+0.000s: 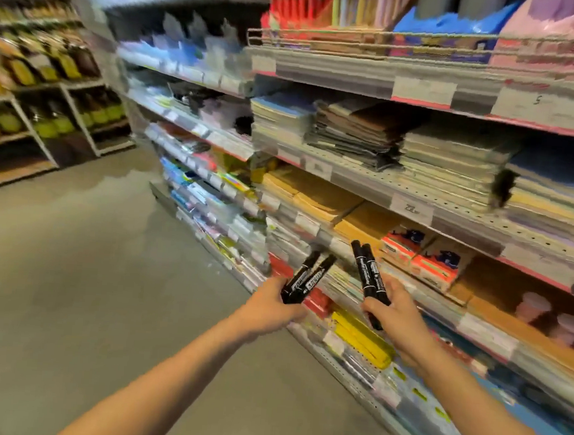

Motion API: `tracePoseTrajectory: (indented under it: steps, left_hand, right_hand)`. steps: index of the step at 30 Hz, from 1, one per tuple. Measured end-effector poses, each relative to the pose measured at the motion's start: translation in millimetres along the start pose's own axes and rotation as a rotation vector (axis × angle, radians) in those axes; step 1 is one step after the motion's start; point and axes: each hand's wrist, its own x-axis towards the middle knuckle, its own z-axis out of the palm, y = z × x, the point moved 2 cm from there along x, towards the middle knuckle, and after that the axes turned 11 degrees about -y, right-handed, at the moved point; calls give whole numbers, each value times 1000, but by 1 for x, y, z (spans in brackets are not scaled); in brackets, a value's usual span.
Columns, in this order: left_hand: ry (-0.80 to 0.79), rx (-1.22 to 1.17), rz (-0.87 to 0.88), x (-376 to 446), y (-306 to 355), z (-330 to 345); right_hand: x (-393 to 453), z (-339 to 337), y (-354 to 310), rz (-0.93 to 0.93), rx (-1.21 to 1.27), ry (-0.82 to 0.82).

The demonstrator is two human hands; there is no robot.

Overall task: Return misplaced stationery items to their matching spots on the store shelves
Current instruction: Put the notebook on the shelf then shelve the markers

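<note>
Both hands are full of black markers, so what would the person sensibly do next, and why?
Probably keep walking and scanning for the marker section. The left hand grips two markers and the right hand grips two more, all held clear of the shelves. The nearby stock looks like stacked paper and envelopes; no matching markers show, though the picture is blurred.

Black markers [308, 276] and [370, 275] seen in smooth, slightly glossy plastic, shelf edges [450, 216] in matt perforated metal, envelopes [314, 195] in matt brown paper, floor [68, 268] finished dull and smooth
</note>
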Motion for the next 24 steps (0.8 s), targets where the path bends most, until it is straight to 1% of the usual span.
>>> tracePoseTrajectory:
  steps: [2,7,10,13,20,24]
  left_hand:
    - [62,-8,-7,-5,-16,-37]
    - [157,-74,-12,-8,-50,-117]
    - [217,-117,-25,0,-64,-161]
    - [242,-142,-20,20,-71,-205]
    - [266,-115,-7,110,-74,-315]
    - [240,-92,-4,159,-70,-370]
  right_hand:
    - [27,32,-10,2,-20,-47]
    - [89,103,-33,-26,-95,-144]
    - [123,141,-50,-42,-88,-173]
    - [166,177,-66,-47,-100,-213]
    - [294,232,-98,-60,-82,-208]
    - [355,242,-119,-53,-59,-143]
